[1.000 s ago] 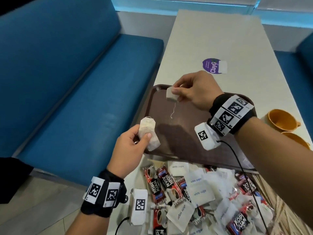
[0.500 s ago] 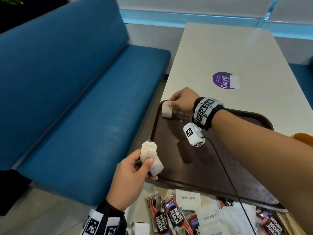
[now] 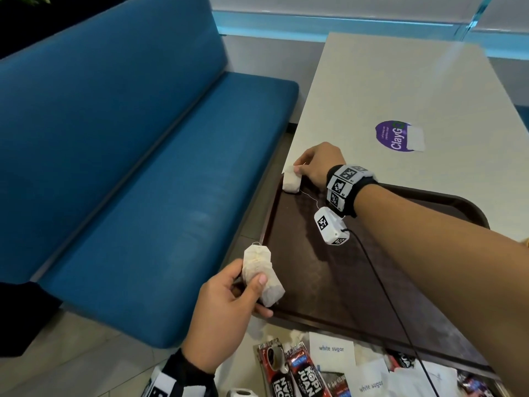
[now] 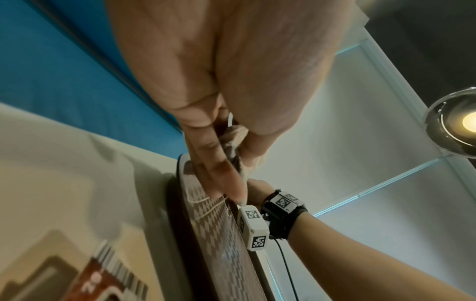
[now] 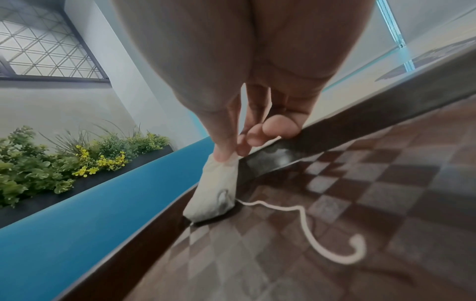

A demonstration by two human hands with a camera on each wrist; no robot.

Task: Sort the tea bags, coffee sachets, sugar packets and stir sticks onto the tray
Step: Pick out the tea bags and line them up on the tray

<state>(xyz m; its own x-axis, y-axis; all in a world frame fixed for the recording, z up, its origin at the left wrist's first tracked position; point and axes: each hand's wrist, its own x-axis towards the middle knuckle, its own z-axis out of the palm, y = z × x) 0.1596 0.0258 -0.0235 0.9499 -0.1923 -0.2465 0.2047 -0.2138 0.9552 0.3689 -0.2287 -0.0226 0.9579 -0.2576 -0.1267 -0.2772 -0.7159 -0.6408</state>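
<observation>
**Tea bags going to the tray's far corner**

Tea bags are the group in hand. The right hand (image 3: 316, 164), upper centre of the head view, pinches the top of a small white tea bag (image 3: 291, 183) between thumb and fingertips. The right wrist view shows the bag's lower end resting on the floor of the brown tray (image 3: 329, 287), tucked into the corner against the rim, with its string (image 5: 306, 221) trailing loose over the chequered surface. The bag is down but not yet released.

The left hand (image 3: 226, 305), lower centre of the head view, grips a second tea bag (image 3: 259, 272), larger and creased, with the thumb pressed across its front and the fingers curled behind. It hangs over the tray's near left edge, well apart from the first bag.

At the bottom of the head view lies the unsorted pile: red coffee sachets (image 3: 303, 373) and white sugar packets (image 3: 332, 349), just beside the tray's near rim. I can make out no stir sticks for certain. Apart from the corner bag, the visible part of the tray holds nothing, so I judge the sort barely begun.

Next, likely, the right fingers let go and lift clear without snagging the string, and the left hand carries its bag up to that same corner, beside the first. The bags are light and limp, so a dragged string could pull one out of place.
</observation>
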